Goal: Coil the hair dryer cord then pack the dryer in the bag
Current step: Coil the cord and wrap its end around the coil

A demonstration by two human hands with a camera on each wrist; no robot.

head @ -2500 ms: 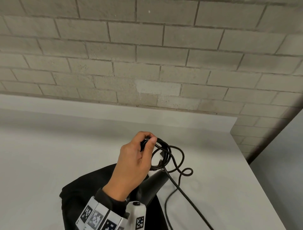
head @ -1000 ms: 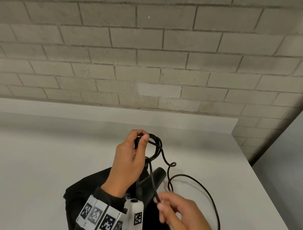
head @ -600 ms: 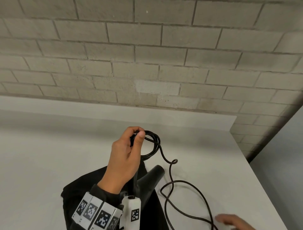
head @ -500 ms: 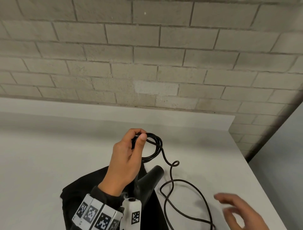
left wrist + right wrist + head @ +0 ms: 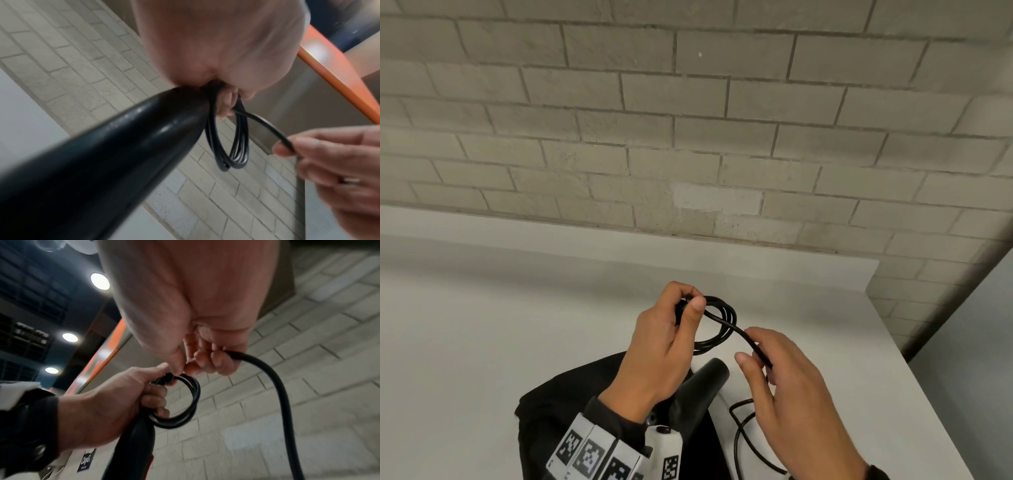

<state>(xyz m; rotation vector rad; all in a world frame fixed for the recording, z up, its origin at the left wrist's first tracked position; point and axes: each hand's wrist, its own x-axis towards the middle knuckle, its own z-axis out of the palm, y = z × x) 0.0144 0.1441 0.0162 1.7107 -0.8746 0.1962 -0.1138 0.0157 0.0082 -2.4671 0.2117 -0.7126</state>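
My left hand (image 5: 688, 305) holds a small coil of black cord (image 5: 722, 325) above the table, thumb pressed on the loops. The black hair dryer (image 5: 698, 387) hangs under that hand; its handle (image 5: 102, 162) fills the left wrist view next to the coil (image 5: 226, 146). Just right of the coil, my right hand (image 5: 753, 353) pinches the free run of cord between thumb and fingers. The right wrist view shows the cord (image 5: 277, 386) leaving those fingers and curving down. The remaining loose cord (image 5: 738, 431) lies on the table. The black bag (image 5: 558, 411) lies under the dryer.
The white table (image 5: 517, 325) runs back to a grey brick wall (image 5: 688, 137). Its right edge (image 5: 914, 370) lies close to my right hand, with a drop beyond it. The table's right back corner (image 5: 873, 274) meets a recess in the wall.
My right hand came up from the table's right front and took hold of the cord beside the coil. The loose loop on the table has shrunk. My left hand has kept its grip.
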